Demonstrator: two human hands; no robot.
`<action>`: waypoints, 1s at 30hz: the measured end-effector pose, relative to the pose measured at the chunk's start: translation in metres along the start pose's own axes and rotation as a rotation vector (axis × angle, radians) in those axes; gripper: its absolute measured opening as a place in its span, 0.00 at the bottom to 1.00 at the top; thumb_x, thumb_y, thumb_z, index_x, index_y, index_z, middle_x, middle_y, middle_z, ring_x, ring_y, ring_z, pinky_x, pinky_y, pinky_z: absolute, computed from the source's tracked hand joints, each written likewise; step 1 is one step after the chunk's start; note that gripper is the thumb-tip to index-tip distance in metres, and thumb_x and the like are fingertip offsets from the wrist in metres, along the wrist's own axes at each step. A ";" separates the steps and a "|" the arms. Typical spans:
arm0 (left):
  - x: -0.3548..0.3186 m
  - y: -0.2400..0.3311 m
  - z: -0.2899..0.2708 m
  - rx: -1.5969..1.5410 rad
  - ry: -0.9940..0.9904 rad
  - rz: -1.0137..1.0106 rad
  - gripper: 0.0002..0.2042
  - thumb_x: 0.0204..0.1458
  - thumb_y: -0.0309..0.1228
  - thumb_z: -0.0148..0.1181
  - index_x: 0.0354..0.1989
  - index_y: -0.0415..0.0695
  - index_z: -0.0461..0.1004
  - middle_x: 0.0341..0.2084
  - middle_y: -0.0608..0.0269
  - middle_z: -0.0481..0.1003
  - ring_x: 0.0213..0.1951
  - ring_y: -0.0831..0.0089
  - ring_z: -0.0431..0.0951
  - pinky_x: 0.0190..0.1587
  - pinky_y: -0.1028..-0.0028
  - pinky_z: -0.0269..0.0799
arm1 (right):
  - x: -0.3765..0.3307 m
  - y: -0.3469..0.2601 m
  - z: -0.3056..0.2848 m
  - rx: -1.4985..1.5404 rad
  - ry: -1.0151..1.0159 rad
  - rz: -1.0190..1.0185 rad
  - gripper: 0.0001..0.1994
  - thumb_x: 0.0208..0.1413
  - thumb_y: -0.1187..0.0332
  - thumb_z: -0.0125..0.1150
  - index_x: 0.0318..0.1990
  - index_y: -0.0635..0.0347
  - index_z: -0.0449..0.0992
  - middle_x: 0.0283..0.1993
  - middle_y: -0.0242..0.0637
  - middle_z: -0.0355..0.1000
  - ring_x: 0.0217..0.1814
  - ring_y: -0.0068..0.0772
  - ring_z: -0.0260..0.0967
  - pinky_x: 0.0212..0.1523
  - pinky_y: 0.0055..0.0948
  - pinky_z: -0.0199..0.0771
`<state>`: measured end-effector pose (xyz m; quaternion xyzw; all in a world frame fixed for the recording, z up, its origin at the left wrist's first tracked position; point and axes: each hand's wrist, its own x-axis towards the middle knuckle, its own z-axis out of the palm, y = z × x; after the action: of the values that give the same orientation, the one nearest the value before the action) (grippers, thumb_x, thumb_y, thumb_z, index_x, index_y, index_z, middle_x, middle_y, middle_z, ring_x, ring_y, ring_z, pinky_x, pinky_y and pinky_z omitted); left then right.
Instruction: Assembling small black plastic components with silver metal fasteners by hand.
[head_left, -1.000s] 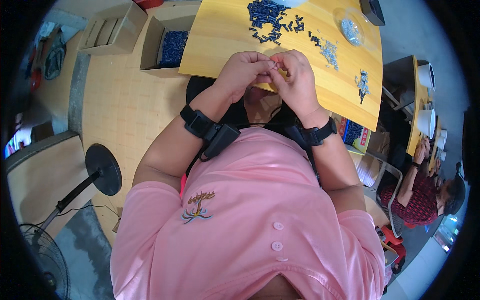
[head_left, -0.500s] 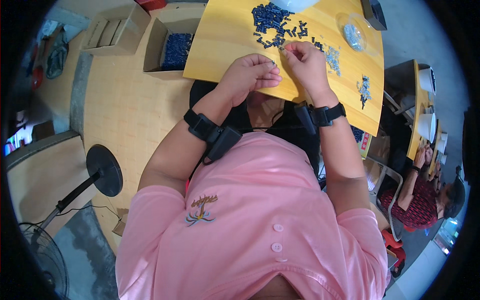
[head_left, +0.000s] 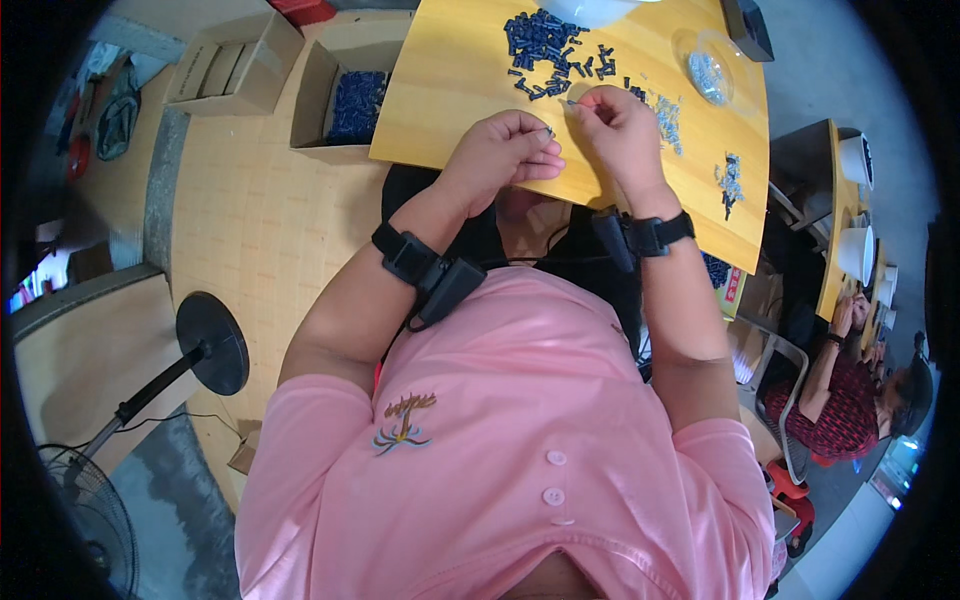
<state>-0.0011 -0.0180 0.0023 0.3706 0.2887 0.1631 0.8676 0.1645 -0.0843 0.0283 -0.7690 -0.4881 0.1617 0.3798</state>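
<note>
Over the near edge of the yellow table (head_left: 450, 110), my left hand (head_left: 503, 155) is closed, its thumb and index finger pinching a tiny dark piece (head_left: 549, 131) that is mostly hidden. My right hand (head_left: 622, 130) is closed in a pinch just to the right; a tiny tip shows at its fingers, too small to name. The hands are apart. Beyond them lies a loose heap of small dark-blue tubular parts (head_left: 540, 42). Small clear parts (head_left: 668, 122) are scattered to the right of my right hand.
A small mixed pile (head_left: 730, 182) lies near the table's right edge. Behind stand a clear round dish (head_left: 732, 72) and a white bowl (head_left: 590, 10). Left of the table is a cardboard box (head_left: 308, 100) of dark parts. A fan (head_left: 210, 342) stands left; another person (head_left: 825, 405) sits right.
My right hand's fingertips have drawn back slightly from the near edge of the dark heap. My left hand keeps its pinch in nearly the same place.
</note>
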 end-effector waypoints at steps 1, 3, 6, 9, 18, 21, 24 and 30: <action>-0.001 0.001 0.001 0.023 0.008 0.003 0.07 0.57 0.28 0.52 0.39 0.38 0.69 0.34 0.55 0.74 0.36 0.69 0.78 0.42 0.74 0.77 | -0.004 0.001 -0.003 0.002 0.000 0.005 0.05 0.45 0.71 0.62 0.27 0.64 0.75 0.25 0.40 0.72 0.27 0.32 0.70 0.31 0.27 0.70; 0.000 0.001 0.002 0.059 -0.001 0.002 0.08 0.56 0.29 0.52 0.39 0.38 0.70 0.33 0.56 0.75 0.35 0.70 0.78 0.41 0.74 0.77 | -0.012 0.002 -0.010 0.366 -0.052 0.075 0.05 0.46 0.72 0.64 0.28 0.64 0.75 0.24 0.30 0.71 0.25 0.17 0.66 0.28 0.18 0.67; -0.002 0.004 0.005 0.153 -0.009 0.003 0.08 0.56 0.30 0.53 0.40 0.38 0.70 0.32 0.58 0.75 0.34 0.73 0.78 0.40 0.76 0.77 | -0.020 0.000 -0.016 0.496 -0.118 0.109 0.03 0.48 0.75 0.63 0.30 0.64 0.75 0.26 0.26 0.71 0.28 0.12 0.64 0.31 0.14 0.66; -0.003 0.005 0.007 0.234 -0.015 0.017 0.09 0.55 0.30 0.54 0.40 0.39 0.71 0.31 0.60 0.75 0.32 0.75 0.78 0.39 0.77 0.77 | -0.027 -0.006 -0.021 0.562 -0.116 0.087 0.03 0.49 0.76 0.62 0.32 0.64 0.75 0.27 0.27 0.71 0.29 0.13 0.65 0.32 0.14 0.67; -0.005 0.005 0.011 0.327 -0.033 0.068 0.09 0.55 0.30 0.55 0.41 0.39 0.71 0.30 0.62 0.75 0.32 0.77 0.77 0.37 0.78 0.76 | -0.031 0.013 -0.027 0.292 -0.076 -0.021 0.07 0.49 0.74 0.59 0.36 0.66 0.76 0.29 0.31 0.73 0.29 0.17 0.67 0.32 0.18 0.68; -0.002 0.003 0.011 0.235 0.047 0.058 0.10 0.55 0.30 0.55 0.41 0.38 0.71 0.30 0.61 0.75 0.32 0.77 0.77 0.37 0.79 0.77 | -0.032 0.023 -0.025 0.200 -0.026 0.010 0.08 0.48 0.72 0.60 0.36 0.65 0.76 0.29 0.34 0.73 0.28 0.19 0.67 0.32 0.20 0.68; 0.002 0.003 0.008 0.131 0.070 0.043 0.10 0.55 0.30 0.55 0.41 0.37 0.71 0.31 0.60 0.74 0.33 0.75 0.77 0.39 0.79 0.77 | -0.037 0.014 -0.023 0.169 -0.023 0.003 0.09 0.47 0.71 0.61 0.36 0.65 0.76 0.29 0.36 0.73 0.27 0.22 0.68 0.31 0.21 0.69; 0.004 0.001 0.004 0.093 0.042 0.043 0.09 0.55 0.29 0.55 0.40 0.36 0.71 0.32 0.58 0.74 0.33 0.74 0.77 0.40 0.78 0.78 | -0.036 0.017 -0.014 -0.024 -0.037 -0.157 0.09 0.45 0.74 0.60 0.36 0.63 0.77 0.29 0.42 0.72 0.29 0.35 0.71 0.33 0.27 0.71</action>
<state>0.0043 -0.0179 0.0040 0.4130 0.3059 0.1760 0.8395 0.1670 -0.1253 0.0206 -0.7298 -0.5557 0.1397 0.3730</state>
